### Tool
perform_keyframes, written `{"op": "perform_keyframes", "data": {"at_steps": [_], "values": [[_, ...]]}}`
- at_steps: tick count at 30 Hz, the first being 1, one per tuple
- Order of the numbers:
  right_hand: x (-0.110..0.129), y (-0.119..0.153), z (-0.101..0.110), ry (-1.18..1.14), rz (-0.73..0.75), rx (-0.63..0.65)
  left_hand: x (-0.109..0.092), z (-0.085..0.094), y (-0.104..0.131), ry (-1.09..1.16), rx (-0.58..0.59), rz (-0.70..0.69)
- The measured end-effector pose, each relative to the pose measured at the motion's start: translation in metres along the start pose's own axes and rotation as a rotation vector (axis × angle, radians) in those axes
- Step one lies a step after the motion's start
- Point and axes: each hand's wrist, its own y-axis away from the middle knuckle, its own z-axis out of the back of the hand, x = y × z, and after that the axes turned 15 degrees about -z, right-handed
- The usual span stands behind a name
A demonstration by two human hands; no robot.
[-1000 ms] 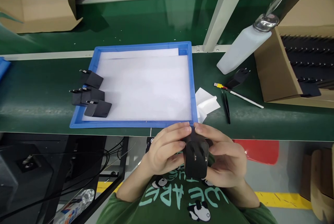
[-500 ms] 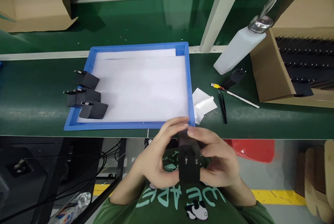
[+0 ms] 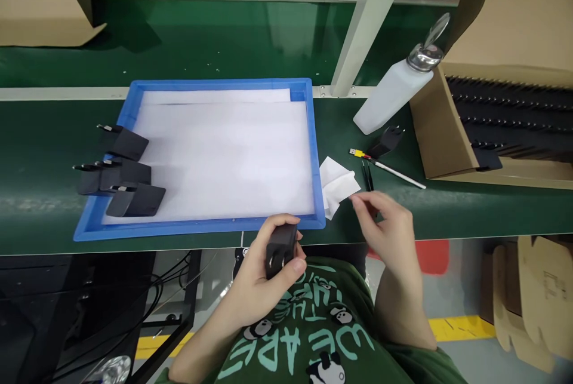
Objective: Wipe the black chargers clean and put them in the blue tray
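My left hand (image 3: 268, 276) is closed around a black power adapter (image 3: 281, 249), its metal prongs turned toward me, just off the table's front edge. To the right, my right hand (image 3: 387, 229) has thumb and forefinger pinched together at the lower right edge of a crumpled white wipe (image 3: 335, 184). Whether anything sits between those fingertips I cannot make out. Black tweezers (image 3: 367, 176) lie just beyond that hand, partly hidden by it. Several more black adapters (image 3: 136, 200) rest on the left side of a blue tray (image 3: 319, 193) lined with white paper.
A white pump bottle (image 3: 394, 97) stands beside an open cardboard box (image 3: 443, 133) packed with black adapters. Another adapter (image 3: 385, 141) lies near a white stick (image 3: 400, 175) and a yellow-tipped USB plug (image 3: 358, 153). A pale metal post (image 3: 371, 25) rises behind the tray.
My right hand has left the adapter and moved right to the wipe. My left hand keeps the adapter, now shifted left and turned. The whole view has shifted a little.
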Motion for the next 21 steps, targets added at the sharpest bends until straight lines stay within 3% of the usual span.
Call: {"op": "perform_keyframes", "data": {"at_steps": [3, 8, 10, 13, 16, 21], "values": [[0.001, 0.002, -0.016, 0.049, -0.068, 0.076, 0.001, -0.002, -0.003, 0.022, -0.025, 0.011], [-0.003, 0.001, -0.039, -0.071, -0.120, -0.005, 0.000, -0.004, -0.006, 0.041, -0.023, 0.019], [-0.005, -0.001, -0.038, -0.175, -0.106, -0.072, -0.003, -0.004, -0.006, 0.014, 0.004, 0.052], [0.000, 0.001, -0.026, -0.514, -0.053, -0.099, -0.006, -0.005, -0.008, -0.006, 0.017, 0.067], [0.018, 0.007, -0.016, -0.800, 0.070, 0.072, -0.007, -0.007, -0.011, -0.033, 0.017, 0.048], [0.045, 0.007, -0.023, -0.703, 0.492, 0.630, -0.007, -0.013, -0.014, -0.103, 0.032, -0.156]]}}
